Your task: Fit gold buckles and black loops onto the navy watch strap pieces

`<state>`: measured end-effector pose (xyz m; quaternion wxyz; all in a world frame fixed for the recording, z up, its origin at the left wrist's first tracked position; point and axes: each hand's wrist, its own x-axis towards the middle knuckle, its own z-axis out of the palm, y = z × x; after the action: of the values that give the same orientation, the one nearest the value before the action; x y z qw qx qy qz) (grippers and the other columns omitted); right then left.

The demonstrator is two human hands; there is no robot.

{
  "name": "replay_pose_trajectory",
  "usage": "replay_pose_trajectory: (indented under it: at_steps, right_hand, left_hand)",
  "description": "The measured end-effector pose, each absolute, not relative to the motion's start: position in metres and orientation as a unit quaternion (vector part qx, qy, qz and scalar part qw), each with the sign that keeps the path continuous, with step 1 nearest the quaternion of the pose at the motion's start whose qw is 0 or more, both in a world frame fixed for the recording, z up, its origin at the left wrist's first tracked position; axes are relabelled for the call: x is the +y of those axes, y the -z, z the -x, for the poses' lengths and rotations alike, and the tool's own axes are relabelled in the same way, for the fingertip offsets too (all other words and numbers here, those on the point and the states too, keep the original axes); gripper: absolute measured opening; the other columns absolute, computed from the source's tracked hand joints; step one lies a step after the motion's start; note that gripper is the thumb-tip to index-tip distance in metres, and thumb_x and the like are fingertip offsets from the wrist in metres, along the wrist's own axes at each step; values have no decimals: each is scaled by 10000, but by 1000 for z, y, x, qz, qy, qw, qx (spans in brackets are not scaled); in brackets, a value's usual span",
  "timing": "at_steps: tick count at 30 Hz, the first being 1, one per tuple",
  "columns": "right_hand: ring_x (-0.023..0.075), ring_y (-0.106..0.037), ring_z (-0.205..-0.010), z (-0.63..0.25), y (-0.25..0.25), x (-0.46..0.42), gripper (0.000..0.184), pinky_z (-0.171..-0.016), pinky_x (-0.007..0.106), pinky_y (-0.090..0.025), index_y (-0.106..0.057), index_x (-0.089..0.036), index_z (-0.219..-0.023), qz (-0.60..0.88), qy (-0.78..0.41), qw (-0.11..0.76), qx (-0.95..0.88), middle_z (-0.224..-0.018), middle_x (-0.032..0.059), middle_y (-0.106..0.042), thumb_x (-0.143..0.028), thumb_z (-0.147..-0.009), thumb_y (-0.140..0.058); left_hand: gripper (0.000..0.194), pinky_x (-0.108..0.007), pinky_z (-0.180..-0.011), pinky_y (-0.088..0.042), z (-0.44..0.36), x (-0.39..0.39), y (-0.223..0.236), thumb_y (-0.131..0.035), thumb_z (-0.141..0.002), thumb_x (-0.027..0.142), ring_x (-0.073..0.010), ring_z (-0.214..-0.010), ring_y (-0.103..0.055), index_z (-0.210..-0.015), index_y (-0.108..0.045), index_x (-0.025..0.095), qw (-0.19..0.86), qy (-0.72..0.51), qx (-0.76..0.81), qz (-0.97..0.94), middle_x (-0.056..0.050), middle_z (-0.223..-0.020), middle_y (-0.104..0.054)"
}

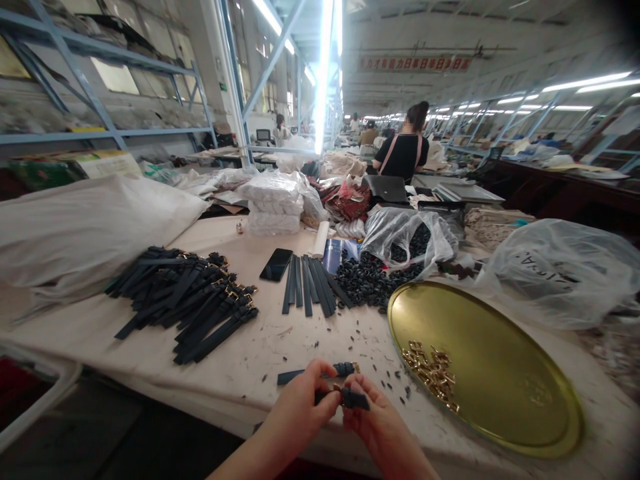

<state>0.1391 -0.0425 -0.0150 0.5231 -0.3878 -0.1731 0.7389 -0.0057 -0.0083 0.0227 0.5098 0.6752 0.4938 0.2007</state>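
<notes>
My left hand [311, 401] and my right hand [371, 408] meet low in the middle of the view, over the table's near edge. Both are closed on a short dark strap [357, 399], whose end sticks out past my right fingers. A bit of gold metal shows between the two hands; my fingers hide the rest. Just behind them a dark buckle strap [290, 378] lies flat, partly covered by my left hand. On the left is a heap of dark straps with gold buckles [200, 293]. Flat plain strips [307, 287] lie side by side in the middle.
A gold oval tray [505, 373] on the right holds several gold buckles [430, 373]. Behind it is a pile of small dark loops [367, 280] beside a clear bag [410, 233]. A black phone [277, 265] lies left of the strips. Dark scraps dot the tabletop.
</notes>
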Motion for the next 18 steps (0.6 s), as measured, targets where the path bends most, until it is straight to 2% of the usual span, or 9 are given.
replay_pose_trajectory:
  at_steps: [4, 8, 12, 15, 18]
  right_hand:
    - [39, -448, -436, -138, 23, -44, 360, -437, 162, -378, -598, -154, -804, 352, -797, 460, -170, -535, -52, -516, -453, -629, -699]
    - [34, -430, -475, -141, 21, -47, 297, -460, 157, -348, -577, -145, -748, 355, -809, 439, -162, -582, -49, -516, -369, -626, -729]
    - [51, -414, -506, -146, 18, -45, 314, -492, 175, -343, -538, -143, -649, 395, -757, 471, -222, -565, -47, -498, -407, -635, -707]
    - [73, -442, -516, -145, 17, -40, 359, -521, 203, -367, -524, -148, -646, 466, -678, 490, -288, -555, -37, -519, -481, -651, -658]
    - [75, -435, -442, -142, 18, -36, 423, -472, 208, -358, -421, -182, -572, 544, -578, 507, -335, -450, -66, -466, -528, -607, -661]
  left_hand:
    - [276, -234, -604, -347, 6, -8, -26, -519, -734, 306, -140, -648, -532, -990, -483, 209, 437, -154, 538, -704, 34, -694, -588]
    - [256, -238, -558, -314, 8, -7, -24, -533, -717, 404, -159, -646, -523, -876, -540, 204, 397, -103, 556, -723, 16, -688, -589]
    - [165, -220, -554, -324, 8, -6, -27, -503, -724, 332, -144, -656, -519, -729, -573, 183, 447, -114, 538, -706, 10, -673, -594]
    - [142, -204, -544, -339, 5, -7, -30, -486, -717, 272, -117, -614, -506, -754, -582, 174, 500, -160, 514, -678, 25, -656, -587]
    - [160, -192, -474, -329, 1, -10, -29, -462, -716, 263, -93, -518, -466, -763, -574, 160, 572, -171, 490, -635, 35, -610, -566]
